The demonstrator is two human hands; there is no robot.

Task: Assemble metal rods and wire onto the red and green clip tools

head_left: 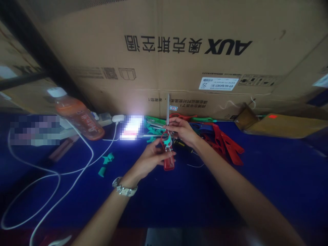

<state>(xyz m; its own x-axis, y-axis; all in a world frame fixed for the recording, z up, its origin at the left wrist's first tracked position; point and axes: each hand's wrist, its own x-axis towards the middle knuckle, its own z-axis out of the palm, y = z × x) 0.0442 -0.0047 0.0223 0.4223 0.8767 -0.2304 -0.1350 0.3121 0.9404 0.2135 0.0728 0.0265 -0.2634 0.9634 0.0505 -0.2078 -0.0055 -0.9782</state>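
Between both hands stands a long-nosed gas lighter [169, 164], partly assembled, with a clear red tank, thin wires and a teal trigger piece [167, 140]. My left hand [150, 159] is closed around the lower red part, its thumb across the front. Higher up, my right hand [183, 131] pinches the base of the metal tube [168, 107], which points upward. Behind the hands lie more teal trigger pieces [151, 131], and to their right red plastic shells [228, 145]. Part of the lighter's middle is hidden by fingers.
A large cardboard box [164, 68] walls off the back. At left are a drink bottle [79, 116], a looped white cable [77, 184] and a bright blurred-out screen [132, 127]. Loose teal pieces [107, 158] lie on the blue cloth [164, 205]. A brown envelope-like packet [287, 125] is at right.
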